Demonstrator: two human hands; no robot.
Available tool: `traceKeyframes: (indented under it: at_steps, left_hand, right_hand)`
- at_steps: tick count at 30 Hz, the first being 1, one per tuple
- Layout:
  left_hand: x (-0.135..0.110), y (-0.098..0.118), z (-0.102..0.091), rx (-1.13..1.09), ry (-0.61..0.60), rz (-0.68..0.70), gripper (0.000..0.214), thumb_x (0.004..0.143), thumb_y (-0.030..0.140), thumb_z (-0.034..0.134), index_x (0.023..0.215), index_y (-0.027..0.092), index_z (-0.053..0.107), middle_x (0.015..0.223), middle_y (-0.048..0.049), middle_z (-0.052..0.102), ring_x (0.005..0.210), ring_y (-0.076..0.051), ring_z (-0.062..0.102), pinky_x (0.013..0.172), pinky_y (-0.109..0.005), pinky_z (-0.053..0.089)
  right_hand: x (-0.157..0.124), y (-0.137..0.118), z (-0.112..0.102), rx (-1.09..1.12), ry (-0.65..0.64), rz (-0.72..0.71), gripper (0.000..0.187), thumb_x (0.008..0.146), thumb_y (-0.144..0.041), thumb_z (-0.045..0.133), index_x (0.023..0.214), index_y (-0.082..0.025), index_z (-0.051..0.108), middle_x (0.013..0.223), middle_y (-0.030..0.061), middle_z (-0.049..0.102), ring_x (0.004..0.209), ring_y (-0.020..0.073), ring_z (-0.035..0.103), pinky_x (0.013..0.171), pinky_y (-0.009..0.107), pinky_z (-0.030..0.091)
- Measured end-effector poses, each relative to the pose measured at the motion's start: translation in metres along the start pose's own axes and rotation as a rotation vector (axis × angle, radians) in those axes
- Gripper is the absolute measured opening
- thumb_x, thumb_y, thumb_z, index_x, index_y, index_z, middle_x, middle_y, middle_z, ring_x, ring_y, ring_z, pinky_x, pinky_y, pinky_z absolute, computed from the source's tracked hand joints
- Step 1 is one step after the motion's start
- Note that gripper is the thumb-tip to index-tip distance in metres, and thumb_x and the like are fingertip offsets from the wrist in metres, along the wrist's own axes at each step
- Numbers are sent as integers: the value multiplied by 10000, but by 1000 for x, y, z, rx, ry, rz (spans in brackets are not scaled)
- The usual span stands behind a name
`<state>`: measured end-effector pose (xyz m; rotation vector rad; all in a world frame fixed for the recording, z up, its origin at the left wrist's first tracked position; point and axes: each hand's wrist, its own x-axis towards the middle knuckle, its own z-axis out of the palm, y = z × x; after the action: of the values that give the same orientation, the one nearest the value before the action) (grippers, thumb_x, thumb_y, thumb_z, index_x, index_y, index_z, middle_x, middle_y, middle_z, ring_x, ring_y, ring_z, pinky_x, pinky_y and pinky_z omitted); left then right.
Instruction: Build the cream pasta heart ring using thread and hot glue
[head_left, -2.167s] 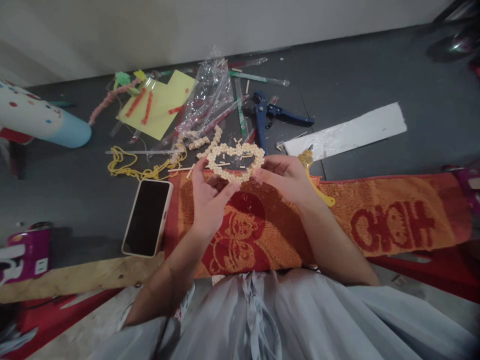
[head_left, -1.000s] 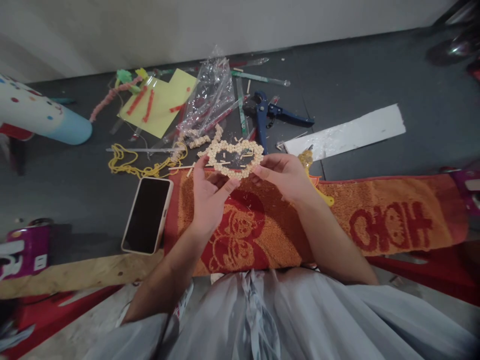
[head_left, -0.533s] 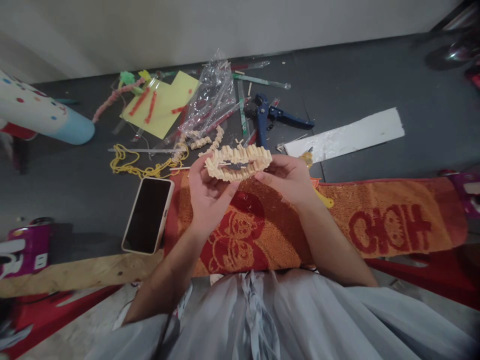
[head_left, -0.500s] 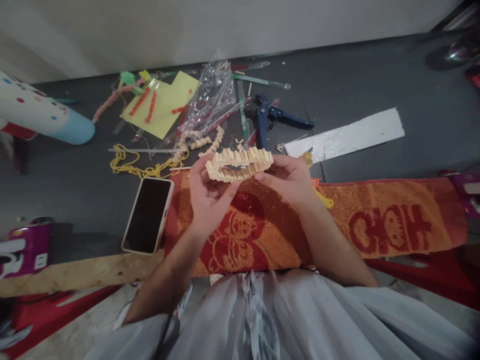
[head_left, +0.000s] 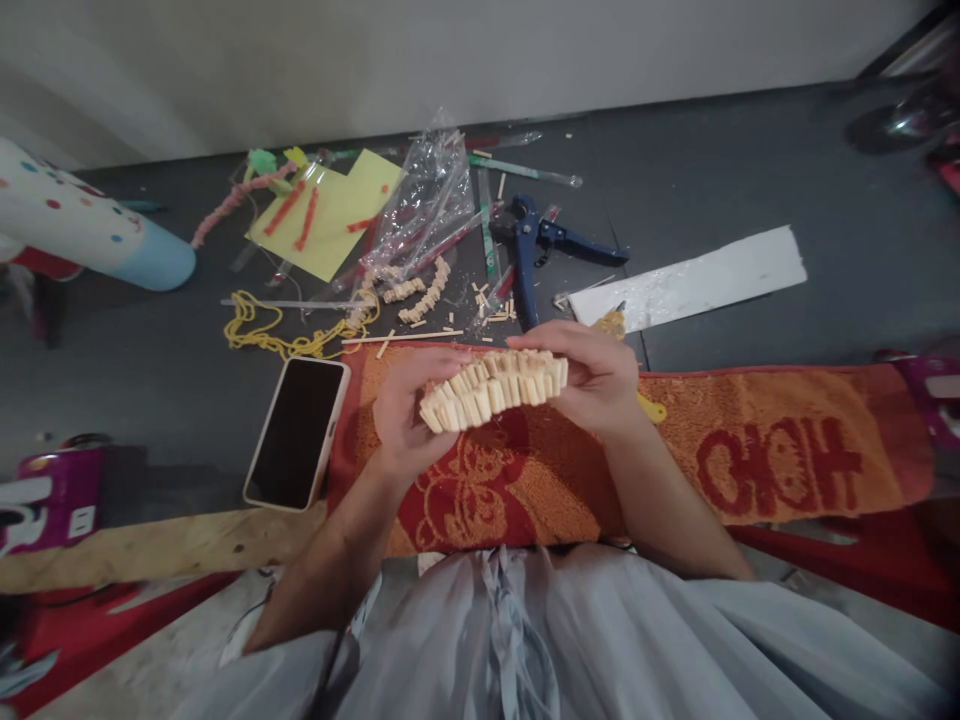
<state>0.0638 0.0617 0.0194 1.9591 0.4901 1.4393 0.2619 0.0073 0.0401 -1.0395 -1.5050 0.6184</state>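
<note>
Purple packet point(head_left: 60, 500): I see it at the tabletop's point(head_left: 720, 180) near left edge.
Dotted cylinder point(head_left: 112, 230): white with a pale blue end, behind the packet.
Yellow string point(head_left: 251, 325): loosely looped, just beyond the phone.
Phone point(head_left: 296, 430): dark screen up, beside the towel's left end.
Yellow paper point(head_left: 337, 240): orange-red strips lie on it.
Left hand point(head_left: 412, 410): clamped on the stick piece's left end.
Stick piece point(head_left: 495, 388): pale short sticks set side by side, held up over the towel, ribbed side facing me.
Blue cutter point(head_left: 527, 260): lying beyond the hands, handles spread.
Right hand point(head_left: 598, 375): clamped on the stick piece's right end.
White strip point(head_left: 697, 283): flat, right of the cutter.
Towel point(head_left: 750, 440): orange and red, along the near edge.
</note>
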Motion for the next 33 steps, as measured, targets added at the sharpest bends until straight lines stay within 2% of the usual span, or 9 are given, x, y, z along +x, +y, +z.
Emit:
traceKeyframes:
  at_steps: [3, 7, 14, 18, 21, 23, 26, 29, 33]
  left_hand:
    - [2, 4, -7, 56, 0, 59, 197, 872, 399, 669, 992, 244, 644, 983, -32, 740, 864, -165, 721, 750, -302, 594]
    - [0, 11, -10, 119, -26, 102, 104, 903, 349, 632, 964, 265, 631, 995, -15, 743, 871, -155, 729, 726, -292, 598]
    - [0, 17, -11, 191, -30, 136, 120, 899, 353, 639, 1000, 288, 637, 1021, 3, 743, 883, -153, 731, 699, -278, 608]
    - [0, 15, -11, 97, -39, 120, 165, 887, 306, 662, 1050, 304, 634, 1065, 1, 731, 927, -156, 724, 758, -295, 606]
    - [0, 12, -5, 19, -27, 69, 244, 829, 318, 731, 1051, 276, 638, 1015, -16, 728, 895, -161, 719, 766, -297, 598]
    - [-2, 10, 2, -7, 29, -17, 329, 768, 300, 791, 1048, 248, 627, 969, -14, 717, 868, -152, 711, 769, -279, 587]
    - [-6, 6, 15, -71, 224, -321, 372, 766, 319, 796, 1060, 223, 590, 944, -8, 693, 855, -131, 702, 783, -261, 579]
    - [-8, 1, 20, -232, 183, -603, 432, 735, 409, 810, 1045, 218, 578, 980, -29, 701, 898, -157, 709, 826, -292, 586]
    - [-6, -2, 18, -371, 161, -777, 477, 698, 411, 834, 1055, 228, 576, 1062, -45, 712, 926, -164, 708, 824, -294, 588]
  right_hand:
    - [-1, -4, -2, -52, -14, -94, 334, 825, -181, 687, 1144, -272, 733, 1003, 33, 764, 869, 160, 709, 779, 290, 571]
    - [-2, -9, -2, -62, -47, -120, 355, 840, -182, 681, 1172, -299, 727, 1011, 37, 763, 867, 164, 712, 756, 275, 572]
    - [-1, -13, -3, -57, -41, -59, 233, 869, -352, 664, 1071, -310, 773, 925, 50, 755, 787, 179, 699, 734, 307, 574]
    - [-1, -13, -4, -53, -46, -51, 247, 858, -324, 673, 1085, -297, 765, 949, 51, 762, 805, 179, 700, 743, 305, 569]
    - [-2, -11, -2, -65, -37, 37, 243, 863, -332, 655, 1077, -286, 762, 949, 49, 763, 817, 182, 695, 775, 325, 569]
    - [-2, -7, 0, -51, -5, 138, 231, 848, -363, 676, 1040, -272, 765, 941, 46, 759, 827, 183, 690, 790, 337, 568]
    - [-2, 0, 5, 52, 58, 324, 276, 785, -437, 743, 978, -240, 760, 951, 45, 751, 849, 180, 683, 794, 341, 572]
    - [0, 7, 9, 163, 77, 498, 344, 731, -496, 773, 929, -215, 746, 894, 37, 740, 798, 162, 670, 761, 334, 578]
    - [3, 10, 10, 237, 89, 616, 324, 690, -478, 797, 849, -205, 723, 769, 10, 708, 685, 130, 641, 658, 299, 571]
